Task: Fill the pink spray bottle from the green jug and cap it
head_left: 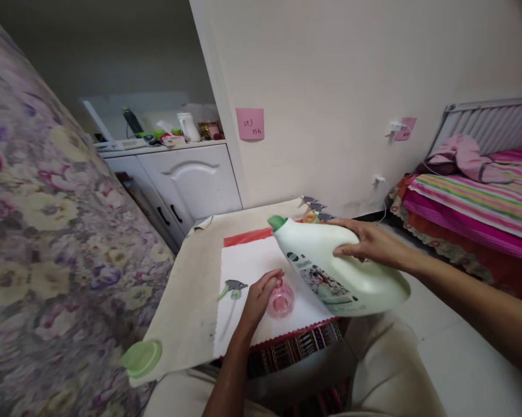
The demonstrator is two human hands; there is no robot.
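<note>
My right hand (pixel 365 242) is closed round the handle of a large pale-green detergent jug (pixel 356 284). The jug is tipped on its side, its green spout (pixel 277 222) facing left above the white sheet. My left hand (pixel 261 289) has its fingers closed at the neck of a small round pink see-through bottle (pixel 280 302), which stands on the white sheet (pixel 247 260). Left of that hand lies a grey and green spray head (pixel 235 285) with its thin tube. A green cap (pixel 143 358) rests at the table's near left corner.
More grey spray heads (pixel 315 207) stand at the table's (pixel 191 278) far edge, partly behind the jug. A flowered curtain (pixel 70 243) hangs close on the left. Beyond are a white cabinet (pixel 195 179) and a wall; a bed (pixel 482 197) is on the right.
</note>
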